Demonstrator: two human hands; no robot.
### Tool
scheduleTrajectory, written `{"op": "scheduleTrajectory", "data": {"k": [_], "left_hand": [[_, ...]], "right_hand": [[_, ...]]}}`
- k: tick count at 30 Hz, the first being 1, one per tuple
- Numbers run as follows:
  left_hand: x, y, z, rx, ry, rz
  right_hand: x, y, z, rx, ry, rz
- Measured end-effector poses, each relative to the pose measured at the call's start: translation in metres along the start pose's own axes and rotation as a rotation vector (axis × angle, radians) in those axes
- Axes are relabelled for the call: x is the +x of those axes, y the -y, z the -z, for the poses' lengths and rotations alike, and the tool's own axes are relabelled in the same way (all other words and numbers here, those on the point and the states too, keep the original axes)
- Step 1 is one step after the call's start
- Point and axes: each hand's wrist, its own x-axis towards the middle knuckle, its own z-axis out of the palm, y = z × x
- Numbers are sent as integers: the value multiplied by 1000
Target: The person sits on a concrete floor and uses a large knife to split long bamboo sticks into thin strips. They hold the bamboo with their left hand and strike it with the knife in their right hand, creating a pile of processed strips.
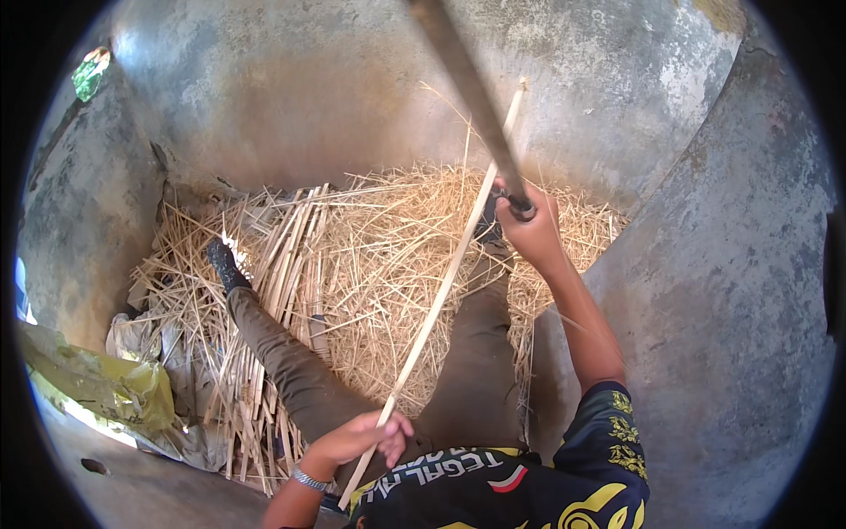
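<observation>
A long, pale bamboo strip [443,291] slants up across my lap from lower left to upper right. Its lower part lies in my left hand [361,438], whose fingers curl closed around it near my waist. Out in front, my right hand [531,227] is closed on the end of a long, dark, blade-like tool [463,75], which points up and away to the upper left. The tool crosses in front of the strip just above my right hand. Its exact kind cannot be made out.
Between and around my outstretched legs [291,361] lie a heap of thin shavings [388,238] and a pile of split strips [282,256] on the left. Worn grey walls [291,97] enclose the space. A yellowish plastic sheet [132,388] lies at lower left.
</observation>
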Motion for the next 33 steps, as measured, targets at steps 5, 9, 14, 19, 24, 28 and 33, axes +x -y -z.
{"op": "scheduleTrajectory", "data": {"k": [5,9,14,19,24,28,33], "left_hand": [[17,-7,-23,-346,-177,-3],[18,-8,-30,-261,-259,-43],[11,2,-24,-422,-190,-20],[3,10,-19,-470,-155,-67],[2,11,-21,-498,-176,-69],[0,15,-20,-453,-207,-124],[-1,21,-28,-471,-162,-70]], "right_hand": [[-19,4,-5,-462,39,340],[-35,8,-3,-628,69,605],[-33,-9,-6,-617,37,645],[-28,-46,-11,-673,-65,179],[-49,-26,-18,-584,-52,194],[-37,-11,-10,-572,48,727],[10,-30,-4,-600,50,934]]}}
